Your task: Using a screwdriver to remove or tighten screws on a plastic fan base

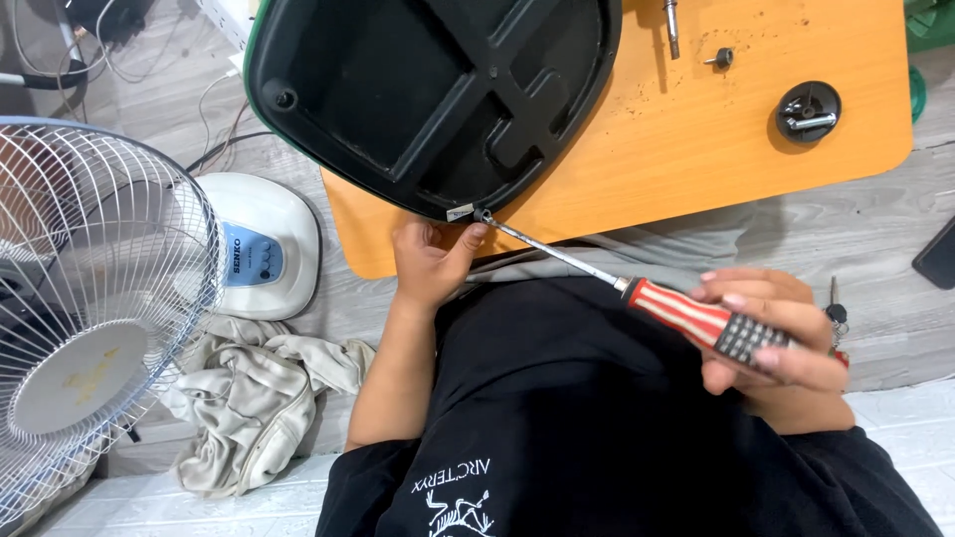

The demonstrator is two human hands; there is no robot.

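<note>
Right hand point(771, 343) grips the red screwdriver point(696, 316) — tip at the black plastic cover point(428, 94), whose edge the left hand point(430, 261) pinches.

Screwdriver point(696, 316) handle red-white striped; black plastic shell point(418, 89); orange table point(696, 149).

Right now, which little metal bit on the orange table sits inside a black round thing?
The short silver bar, resting in the black round cap at the right. The small bolt and silver rod lie bare on the orange table.
</note>
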